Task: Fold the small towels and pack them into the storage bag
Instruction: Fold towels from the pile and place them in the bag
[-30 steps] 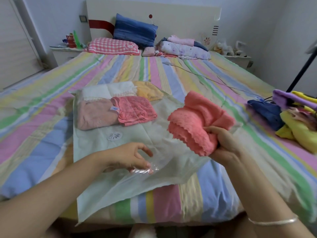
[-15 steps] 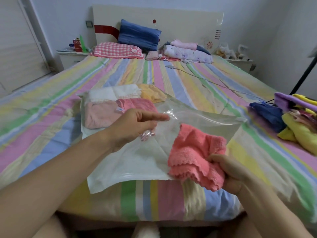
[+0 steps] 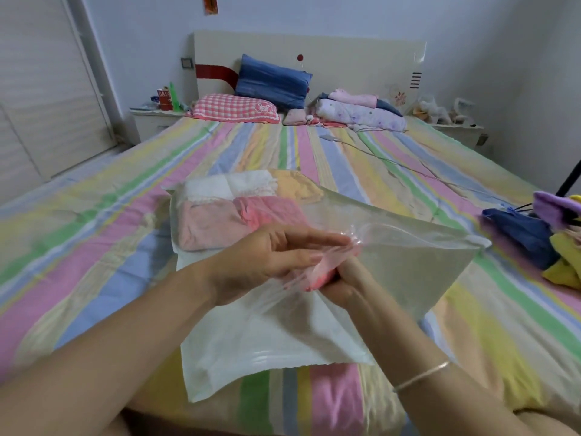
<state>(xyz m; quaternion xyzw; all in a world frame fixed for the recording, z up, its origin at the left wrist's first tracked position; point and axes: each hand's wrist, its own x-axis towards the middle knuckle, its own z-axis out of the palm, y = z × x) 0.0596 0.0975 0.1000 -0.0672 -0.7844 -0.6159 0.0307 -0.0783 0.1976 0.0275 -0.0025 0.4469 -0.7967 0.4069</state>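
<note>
A clear plastic storage bag [image 3: 408, 265] lies on the striped bed, its near mouth lifted open. My left hand [image 3: 267, 256] pinches the bag's upper flap and holds it up. My right hand [image 3: 342, 283] grips a folded coral-pink towel [image 3: 320, 276] at the mouth, mostly hidden by my left hand and the plastic. Deep in the bag lie several folded towels: white [image 3: 229, 185], yellow [image 3: 295, 185], pale pink [image 3: 207, 225] and pink [image 3: 270, 209].
A heap of loose towels in navy [image 3: 522, 231], purple [image 3: 556, 206] and yellow [image 3: 566, 265] sits at the right edge of the bed. A cable [image 3: 393, 162] runs across the bedspread. Pillows and folded clothes lie by the headboard.
My left hand has lifted the bag's flap higher. My right hand has brought the coral-pink towel from the right, down and into the bag's mouth.
</note>
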